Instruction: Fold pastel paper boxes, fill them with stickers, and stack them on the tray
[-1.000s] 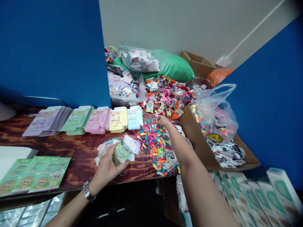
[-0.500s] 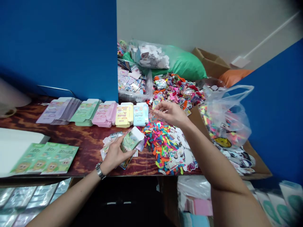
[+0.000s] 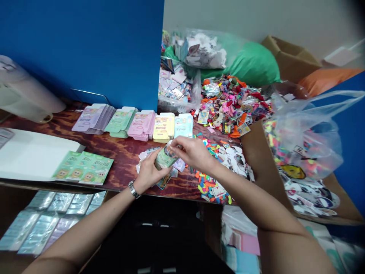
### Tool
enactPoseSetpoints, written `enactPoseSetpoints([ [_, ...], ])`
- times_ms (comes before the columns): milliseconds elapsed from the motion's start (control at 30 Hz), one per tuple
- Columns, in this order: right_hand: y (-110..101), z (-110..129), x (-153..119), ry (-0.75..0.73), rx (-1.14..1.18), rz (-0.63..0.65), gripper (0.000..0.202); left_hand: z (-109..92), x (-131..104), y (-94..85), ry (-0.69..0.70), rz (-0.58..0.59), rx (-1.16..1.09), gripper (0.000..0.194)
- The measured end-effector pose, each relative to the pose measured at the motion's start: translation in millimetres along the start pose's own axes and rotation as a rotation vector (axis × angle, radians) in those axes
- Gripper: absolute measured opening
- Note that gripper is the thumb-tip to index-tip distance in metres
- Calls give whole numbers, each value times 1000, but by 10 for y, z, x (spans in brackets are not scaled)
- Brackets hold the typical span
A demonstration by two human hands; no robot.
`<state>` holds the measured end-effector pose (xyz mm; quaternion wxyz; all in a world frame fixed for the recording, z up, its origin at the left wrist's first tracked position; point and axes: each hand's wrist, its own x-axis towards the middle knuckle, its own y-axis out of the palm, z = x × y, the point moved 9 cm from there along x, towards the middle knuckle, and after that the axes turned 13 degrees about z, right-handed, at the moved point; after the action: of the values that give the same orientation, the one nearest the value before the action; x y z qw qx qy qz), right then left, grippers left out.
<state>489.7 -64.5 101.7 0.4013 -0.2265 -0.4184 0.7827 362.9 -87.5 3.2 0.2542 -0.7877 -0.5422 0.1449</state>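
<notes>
A small green printed carton (image 3: 164, 160) is gripped in my left hand (image 3: 149, 168), tilted with its open end up and to the right. My right hand (image 3: 191, 152) is at that open end, its fingers pinched together at the mouth; whatever they hold is hidden. Beneath the hands lies a loose pile of printed cards and stickers (image 3: 145, 153). Just right of the right hand spreads a heap of small bright colored pieces (image 3: 209, 186), with white cut-out stickers (image 3: 235, 158) beside it.
Stacks of flat purple cartons (image 3: 91, 118), green, pink, yellow and blue ones (image 3: 184, 125) line the back. Three green cartons (image 3: 82, 167) lie at left by a white board (image 3: 37, 152). Mixed trinkets (image 3: 228, 101), a clear plastic bag (image 3: 310, 140) and a cardboard edge (image 3: 265, 160) are at right.
My right hand has come down and left from near the trinkets to the carton's open end. The left hand still holds the carton. The view has shifted, moving the scene rightward.
</notes>
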Motion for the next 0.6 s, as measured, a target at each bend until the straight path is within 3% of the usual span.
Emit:
enactPoseSetpoints([
  [100, 36, 97, -18, -51, -183, 18, 12, -58, -6, -15, 61, -22, 82, 71],
  [267, -121, 230, -207, -186, -380, -173, 21, -113, -24, -97, 100, -70, 132, 77],
  [433, -93, 159, -360, -272, -195, -171, 17, -235, -49, -165, 197, -70, 130, 100],
  [600, 37, 139, -393, -234, -19, -193, 22, -382, -93, -94, 344, -21, 202, 81],
])
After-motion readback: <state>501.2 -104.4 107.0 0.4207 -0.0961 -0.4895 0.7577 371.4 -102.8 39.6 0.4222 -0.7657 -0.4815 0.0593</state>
